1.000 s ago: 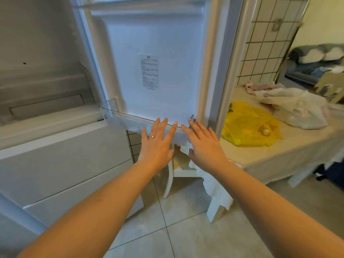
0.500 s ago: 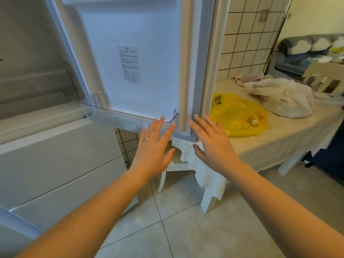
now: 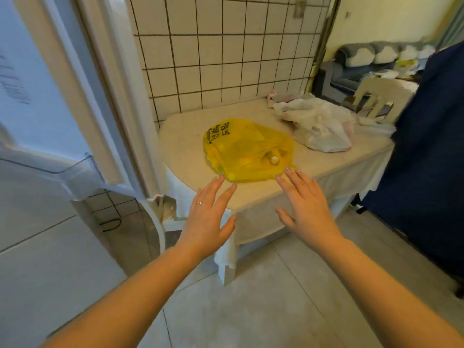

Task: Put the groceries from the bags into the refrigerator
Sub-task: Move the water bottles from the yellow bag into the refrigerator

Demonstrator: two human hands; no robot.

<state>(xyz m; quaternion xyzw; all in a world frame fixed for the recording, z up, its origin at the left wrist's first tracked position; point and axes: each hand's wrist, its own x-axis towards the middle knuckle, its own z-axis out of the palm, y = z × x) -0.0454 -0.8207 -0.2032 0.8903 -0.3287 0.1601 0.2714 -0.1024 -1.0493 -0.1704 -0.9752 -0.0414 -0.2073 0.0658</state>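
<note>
A yellow plastic bag (image 3: pixel 247 149) with black print lies flat on the cream-covered table (image 3: pixel 185 146); a small white cap shows through it. A white plastic bag (image 3: pixel 317 123) lies crumpled further back right. The refrigerator door (image 3: pixel 37 79) stands open at the left, with a clear door shelf (image 3: pixel 72 169) at its bottom. My left hand (image 3: pixel 209 217) is open, fingers spread, over the table's front edge just short of the yellow bag. My right hand (image 3: pixel 305 204) is open too, its fingertips at the bag's near right corner. Both hands hold nothing.
A tiled wall (image 3: pixel 226 54) rises behind the table. A dark blue cloth-covered object (image 3: pixel 431 151) stands at the right. A white chair (image 3: pixel 381 96) and a grey sofa (image 3: pixel 371 59) lie beyond. The refrigerator's lower drawer fronts (image 3: pixel 37 247) fill the lower left.
The view has swung right from the refrigerator door to the table. Both hands have left the door's lower edge and now reach toward the yellow bag.
</note>
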